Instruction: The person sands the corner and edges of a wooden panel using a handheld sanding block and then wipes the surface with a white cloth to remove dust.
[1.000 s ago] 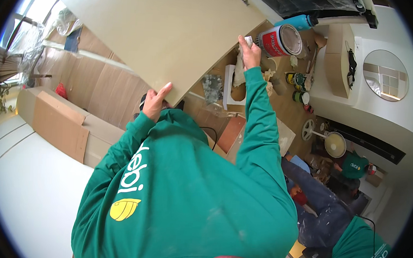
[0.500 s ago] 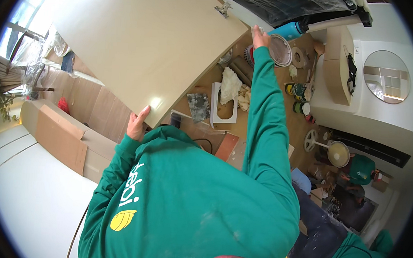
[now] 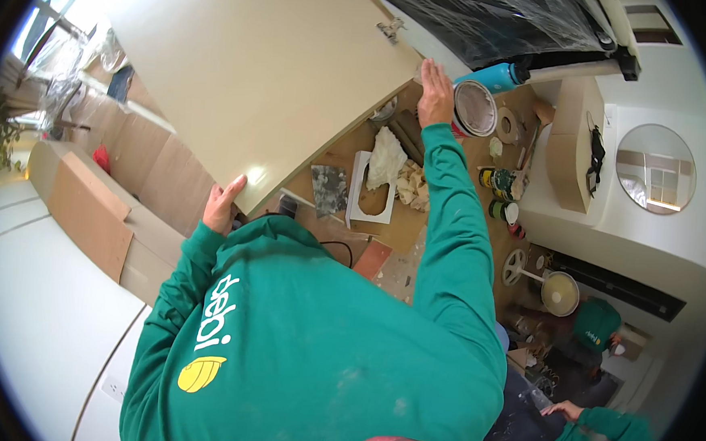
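A large, smooth cream-coloured door panel (image 3: 257, 77) spreads across the upper left, with a metal hinge (image 3: 391, 30) on its far right edge. At its near corner, my left hand (image 3: 222, 206) grips the edge, thumb on the upper face and the other fingers mostly hidden. My right hand (image 3: 436, 96) is held flat beside the panel's right corner, fingers straight and close together. Whether it touches the edge I cannot tell. Just right of that hand stand a bucket (image 3: 476, 111) with a pale, smeared lid or content and a blue bottle (image 3: 491, 77).
Below the panel's right edge lie a white frame (image 3: 358, 190), crumpled paper (image 3: 387, 159) and a speckled dark sheet (image 3: 328, 189). Several paint cans (image 3: 497, 179) and a tape roll (image 3: 506, 125) stand farther right. A co-worker's hand (image 3: 565, 410) appears at lower right; another person (image 3: 596, 324) is behind.
My right hand has come nearer to me along the panel's edge, and its fingers are now stretched straight. My left hand keeps its grip. The whole view has shifted slightly; a co-worker's hand has appeared.
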The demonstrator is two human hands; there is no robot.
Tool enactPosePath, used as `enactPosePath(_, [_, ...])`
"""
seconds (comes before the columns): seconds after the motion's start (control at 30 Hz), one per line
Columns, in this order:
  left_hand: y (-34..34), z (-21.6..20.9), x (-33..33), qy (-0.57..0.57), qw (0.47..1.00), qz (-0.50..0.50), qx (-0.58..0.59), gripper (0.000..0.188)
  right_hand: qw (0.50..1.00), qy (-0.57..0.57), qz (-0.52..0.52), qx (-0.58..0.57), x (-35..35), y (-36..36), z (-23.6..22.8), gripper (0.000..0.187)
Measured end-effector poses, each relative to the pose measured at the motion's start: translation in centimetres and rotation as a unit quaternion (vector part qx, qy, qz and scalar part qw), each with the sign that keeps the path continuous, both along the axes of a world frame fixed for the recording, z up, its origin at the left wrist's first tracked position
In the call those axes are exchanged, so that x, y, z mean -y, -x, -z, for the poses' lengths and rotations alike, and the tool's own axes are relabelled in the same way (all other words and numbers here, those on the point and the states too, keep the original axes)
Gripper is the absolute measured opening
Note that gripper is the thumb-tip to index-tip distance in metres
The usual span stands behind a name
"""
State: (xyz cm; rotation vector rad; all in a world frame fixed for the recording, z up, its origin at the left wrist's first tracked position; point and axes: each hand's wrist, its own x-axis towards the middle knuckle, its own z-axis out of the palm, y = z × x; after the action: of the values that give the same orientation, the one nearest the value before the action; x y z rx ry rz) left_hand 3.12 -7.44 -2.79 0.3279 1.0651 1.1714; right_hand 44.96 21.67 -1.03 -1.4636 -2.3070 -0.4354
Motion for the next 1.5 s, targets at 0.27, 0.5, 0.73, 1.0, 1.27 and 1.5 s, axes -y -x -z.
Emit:
enactPosePath(0.27, [0.0,0.1,0.2,-0.032,0.999,0.008,0.007,0.053,0.987,0.067,-0.131,-0.058,12.9,9.5,0.5,0.068])
enactPosePath(0.5, [0.7,-0.2,-0.1,-0.024,0.998,0.051,0.005,0.057,0.928,0.199,-0.297,-0.106,27.2,20.6,-0.2,0.069])
enactPosePath(0.73, [0.9,1.4,-0.2,-0.018,0.998,0.064,-0.007,0.055,0.949,0.232,-0.066,-0.203,24.5,17.8,-5.8,0.068])
enactPosePath(1.0, [1.3,0.4,-0.4,-0.02,0.996,0.088,-0.026,0.058,0.952,0.227,-0.096,-0.182,25.8,20.7,-4.5,0.068])
enactPosePath(1.27, [1.6,0.8,-0.6,-0.028,0.993,0.106,-0.034,0.059,0.946,0.168,-0.063,-0.271,27.6,22.4,-4.0,0.047])
enactPosePath(1.5, [1.8,1.5,-0.6,-0.023,0.991,0.125,-0.033,0.056,0.948,0.155,-0.035,-0.275,31.4,25.3,-1.8,0.039])
